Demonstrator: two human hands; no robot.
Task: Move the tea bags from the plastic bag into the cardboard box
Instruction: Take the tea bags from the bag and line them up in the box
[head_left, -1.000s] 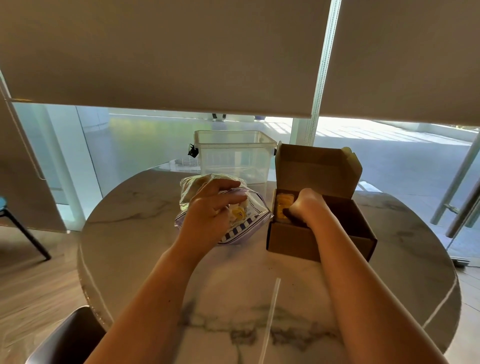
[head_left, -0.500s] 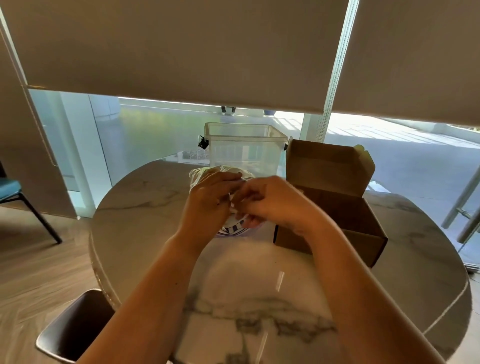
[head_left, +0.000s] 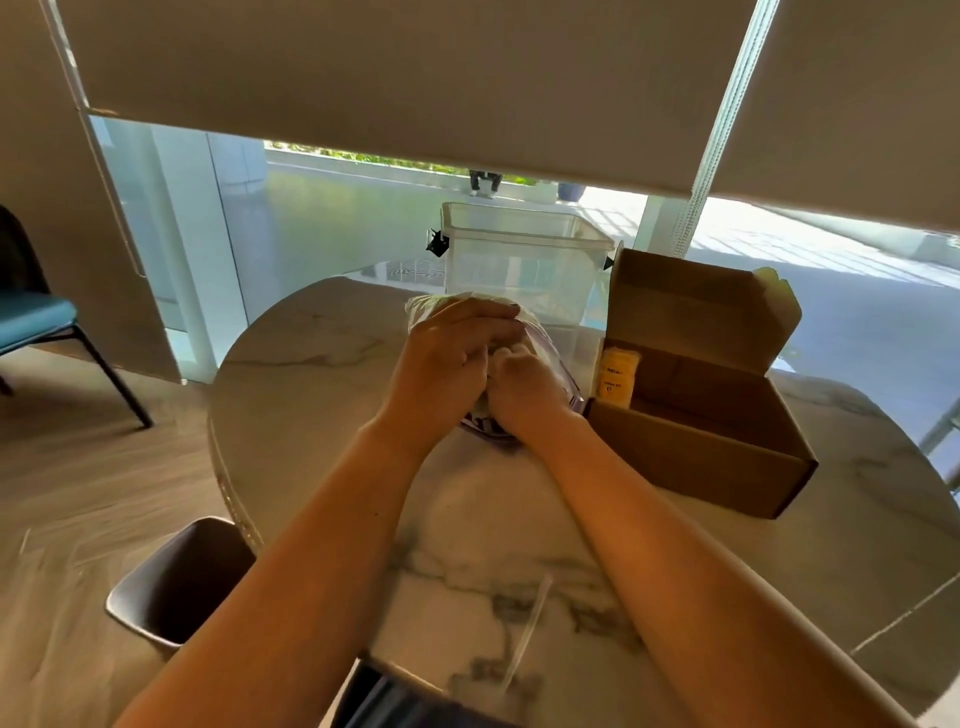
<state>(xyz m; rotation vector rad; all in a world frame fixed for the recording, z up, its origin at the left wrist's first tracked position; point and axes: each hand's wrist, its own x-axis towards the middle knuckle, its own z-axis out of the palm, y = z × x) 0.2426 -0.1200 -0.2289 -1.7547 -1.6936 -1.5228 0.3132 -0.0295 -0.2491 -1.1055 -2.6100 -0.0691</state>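
A clear plastic bag (head_left: 563, 370) with a purple-striped edge lies on the round marble table (head_left: 519, 519). My left hand (head_left: 447, 364) grips the bag's top, fingers curled over it. My right hand (head_left: 524, 387) is pushed into the bag's mouth, fingers hidden inside; what they hold is out of sight. To the right stands the open cardboard box (head_left: 696, 457), lid (head_left: 691, 306) up. One yellow tea bag (head_left: 618, 376) stands upright in the box's left end.
A clear plastic container (head_left: 524, 260) stands behind the bag, next to the box lid. A dark chair (head_left: 182, 582) sits at the table's near left edge; a blue chair (head_left: 36, 322) stands far left. Window blinds hang behind the table.
My right hand left the box, where a tea bag now stands, crossed to the bag and went into its mouth. My left hand kept its grip on the bag.
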